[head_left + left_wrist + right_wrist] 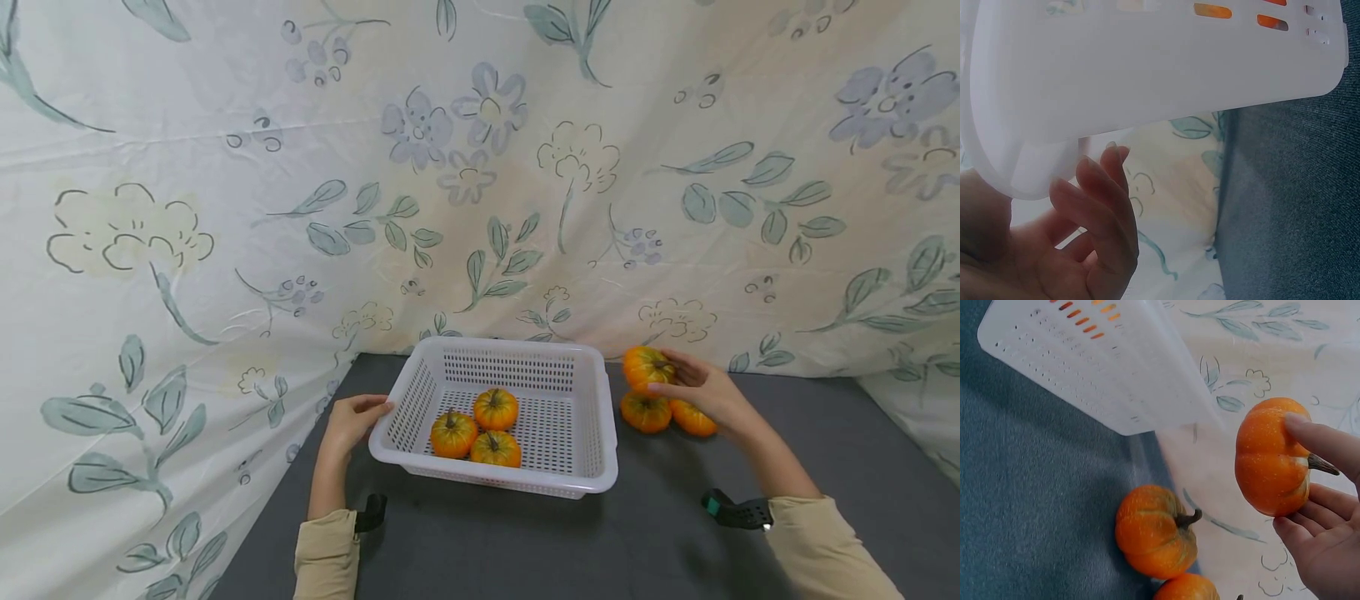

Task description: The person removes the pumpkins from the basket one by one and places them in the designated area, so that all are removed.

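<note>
A small orange pumpkin [645, 367] is held up by my right hand [703, 390], thumb on one side and fingers on the other, its stem towards the palm. The right wrist view shows this pumpkin [1272, 456] off the table. Below it, two more pumpkins, one [646, 413] and another [693, 419], sit on the table to the right of a white plastic basket [495, 482]. Three pumpkins lie inside the basket, such as this one [496, 409]. My left hand [354, 423] grips the basket's left rim, with curled fingers [1100, 206] under it.
The dark grey table [480, 550] carries the basket near its back edge. Behind and at the left hangs a white curtain [480, 208] printed with flowers and leaves. A black strap [738, 512] sits at my right wrist, another [371, 513] at my left.
</note>
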### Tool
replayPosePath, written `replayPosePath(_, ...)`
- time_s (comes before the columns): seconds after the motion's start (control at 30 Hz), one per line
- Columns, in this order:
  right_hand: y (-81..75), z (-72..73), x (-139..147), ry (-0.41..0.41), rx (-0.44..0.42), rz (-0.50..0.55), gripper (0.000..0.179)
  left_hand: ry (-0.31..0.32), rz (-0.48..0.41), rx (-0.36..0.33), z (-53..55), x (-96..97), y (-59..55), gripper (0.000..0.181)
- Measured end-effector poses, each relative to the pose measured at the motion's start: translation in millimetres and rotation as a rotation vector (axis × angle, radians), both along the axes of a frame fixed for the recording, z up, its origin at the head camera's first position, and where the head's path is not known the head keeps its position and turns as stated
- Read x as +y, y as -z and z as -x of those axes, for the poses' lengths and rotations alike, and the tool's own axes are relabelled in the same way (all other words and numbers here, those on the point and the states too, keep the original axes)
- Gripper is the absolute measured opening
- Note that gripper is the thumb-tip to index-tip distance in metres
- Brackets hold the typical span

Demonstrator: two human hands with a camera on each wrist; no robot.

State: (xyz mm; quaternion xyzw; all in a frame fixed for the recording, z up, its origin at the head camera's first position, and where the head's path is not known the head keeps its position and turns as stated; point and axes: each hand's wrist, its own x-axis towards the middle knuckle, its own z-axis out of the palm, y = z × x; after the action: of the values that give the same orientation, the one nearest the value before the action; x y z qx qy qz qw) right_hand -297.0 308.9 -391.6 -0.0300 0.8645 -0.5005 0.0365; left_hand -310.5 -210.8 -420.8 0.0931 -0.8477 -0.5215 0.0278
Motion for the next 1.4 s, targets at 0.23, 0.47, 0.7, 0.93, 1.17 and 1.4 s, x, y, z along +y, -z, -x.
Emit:
replayPosePath(0.23, 4.0, 1.3, 10, 0.049, 0.015, -0.002, 0.095, -0.003, 0.003, -0.005, -1.6, 0.4, -1.4, 0.04)
replayPosePath(0.47, 5.2, -0.9, 20, 0.074, 0.003, 0.021, 0.096, 0.001, 0.006, -0.011, -3.4, 1.0, -4.2, 0.04)
replayPosePath(0.7, 7.7, -0.7, 30, 0.101, -0.016, 0.038, 0.097, -0.002, 0.009, -0.012, -3.0, 0.7, -3.8, 0.04)
replayPosePath(0.93, 12.8, -1.1, 39, 0.167, -0.024, 0.055, 0.1, -0.001, 0.015, -0.012, -2.7, 0.9, -4.1, 0.04)
replayPosePath(1.17, 18.1, -1.9, 49, 0.22, -0.035, 0.062, 0.102, -0.002, 0.013, -0.012, -2.5, 1.2, -3.9, 0.04)
replayPosePath(1.4, 31.4, -1.3, 64, 0.316, -0.026, 0.043, 0.101, -0.004, 0.016, -0.009, -2.0, 0.6, -3.4, 0.04)
